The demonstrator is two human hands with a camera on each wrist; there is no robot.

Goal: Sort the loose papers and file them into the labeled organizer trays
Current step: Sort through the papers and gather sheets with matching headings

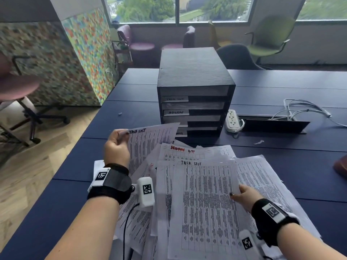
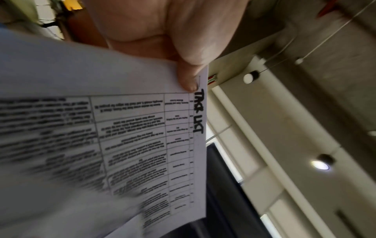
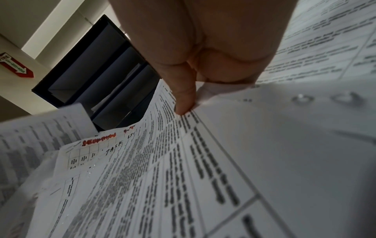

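A black organizer [image 1: 195, 94] with stacked trays stands mid-table; two of its labels read TASK LIST and ADMIN. Loose printed papers [image 1: 262, 177] lie fanned on the table in front of it. My left hand [image 1: 118, 143] pinches the top corner of a sheet headed TASK LIST [image 1: 150, 141], lifted off the pile; the thumb [image 2: 187, 75] presses its corner. My right hand [image 1: 242, 196] pinches the right edge of another TASK LIST sheet [image 1: 202, 203] on top of the pile, thumb [image 3: 183, 96] on the printed side. A sheet with a red heading [image 1: 180, 152] lies between them.
A white power strip [image 1: 232, 121] and an open cable tray [image 1: 272, 124] with white cables [image 1: 304, 107] sit right of the organizer. A brown object [image 1: 340, 168] shows at the right edge. Chairs [image 1: 268, 40] stand beyond the dark blue table [image 1: 281, 87].
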